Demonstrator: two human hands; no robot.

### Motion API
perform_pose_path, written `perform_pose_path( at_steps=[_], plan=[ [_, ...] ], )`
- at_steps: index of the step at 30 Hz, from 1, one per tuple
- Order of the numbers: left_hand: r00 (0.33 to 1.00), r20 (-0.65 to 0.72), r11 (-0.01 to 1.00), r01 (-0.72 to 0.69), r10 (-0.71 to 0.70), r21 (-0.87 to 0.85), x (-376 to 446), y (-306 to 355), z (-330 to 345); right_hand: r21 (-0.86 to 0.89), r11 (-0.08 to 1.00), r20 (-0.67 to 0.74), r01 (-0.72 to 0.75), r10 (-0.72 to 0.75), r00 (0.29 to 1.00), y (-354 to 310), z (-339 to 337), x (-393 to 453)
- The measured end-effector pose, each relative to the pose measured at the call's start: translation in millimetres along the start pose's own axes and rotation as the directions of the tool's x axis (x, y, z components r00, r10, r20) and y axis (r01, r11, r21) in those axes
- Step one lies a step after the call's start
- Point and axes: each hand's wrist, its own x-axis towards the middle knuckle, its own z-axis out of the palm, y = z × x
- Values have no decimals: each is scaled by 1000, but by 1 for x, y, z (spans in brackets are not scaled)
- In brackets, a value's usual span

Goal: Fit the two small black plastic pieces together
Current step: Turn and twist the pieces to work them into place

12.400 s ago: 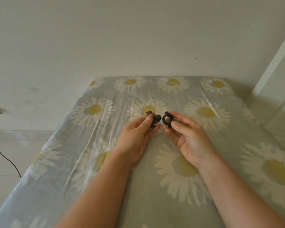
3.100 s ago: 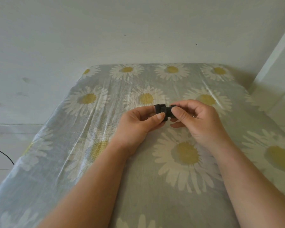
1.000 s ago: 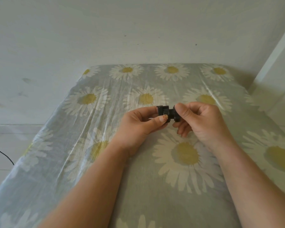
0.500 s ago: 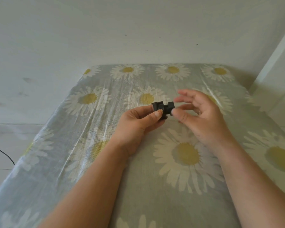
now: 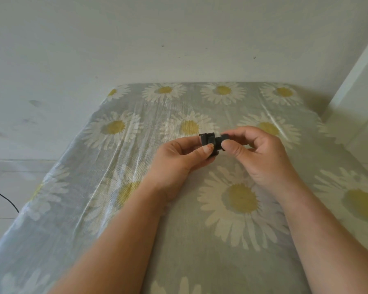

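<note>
- left hand (image 5: pixel 176 160) pinches the left black piece (image 5: pixel 207 140), thumb on its near face
- right hand (image 5: pixel 261 153) pinches the right black piece (image 5: pixel 224 140) between thumb and forefinger
- pieces touch end to end, held above the daisy-print cloth (image 5: pixel 136 209); can't tell if the joint is seated
- risk: pushing while tilted jams the joint or bends a tab
- risk: small smooth parts, fingertip grip only; a slip drops one onto the cloth
</note>
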Motion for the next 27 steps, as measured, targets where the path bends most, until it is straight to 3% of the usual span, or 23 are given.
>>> perform_pose_path(
  at_steps=[7,15,20,27],
  plan=[
    [996,4,975,-90,91,204,-2,0,0,8,999,9,-31,31,999,3,-2,-1],
    [987,53,941,-159,150,300,-6,3,2,7,988,25,-154,154,988,3,-3,-1],
    [988,58,952,-152,142,266,-5,1,2,-62,983,54,-175,178,983,5,-3,0],
    [999,-32,999,-30,30,14,3,-2,-5,21,1000,30,-11,11,999,2,-1,0]
  ],
)
